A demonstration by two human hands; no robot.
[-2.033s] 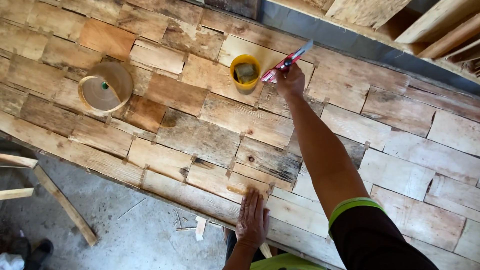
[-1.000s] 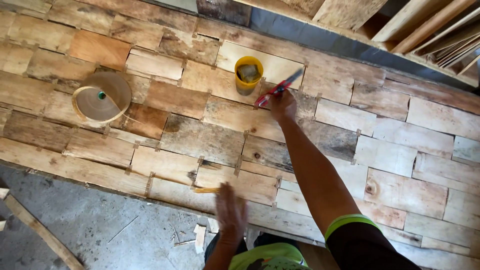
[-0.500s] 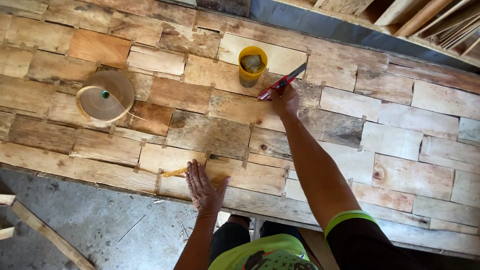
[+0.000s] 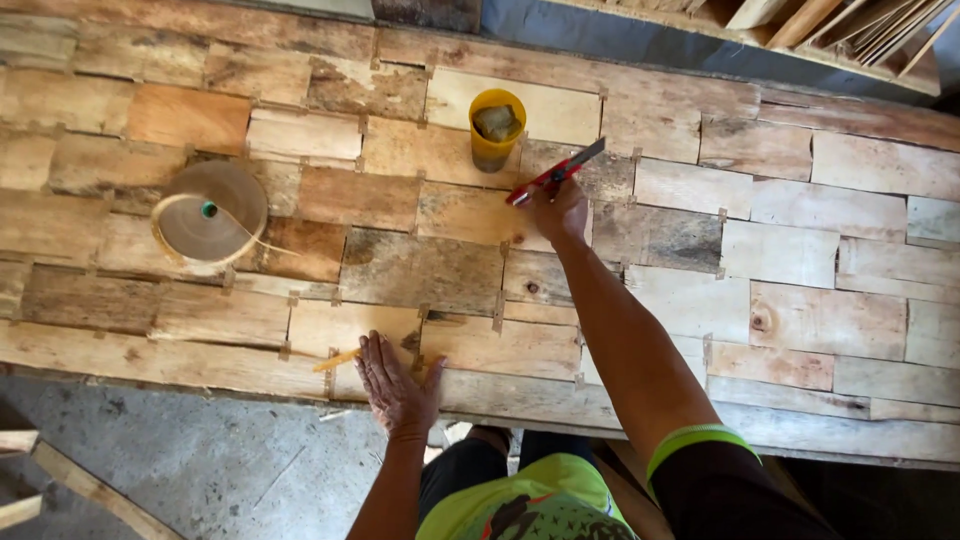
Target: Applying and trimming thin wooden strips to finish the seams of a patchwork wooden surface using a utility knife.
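Right hand [image 4: 560, 212] grips red-handled brush [image 4: 553, 173]; left hand [image 4: 397, 385] presses patchwork wood panel [image 4: 780, 260].

patchwork wood panel [image 4: 420, 270] | yellow cup [image 4: 497, 130] | tape roll [image 4: 208, 212] | wood sliver [image 4: 336, 360]

nothing like that showing here; no packages, labels, signs or screens sitting anywhere in view

Across most of the frame you see a broad panel of mismatched rough wooden blocks [image 4: 800, 300]. At the lower left lies a grey concrete floor [image 4: 200, 470] with pale timber offcuts [image 4: 60, 480]. Stacked light wooden slats [image 4: 850, 25] fill the upper right corner.
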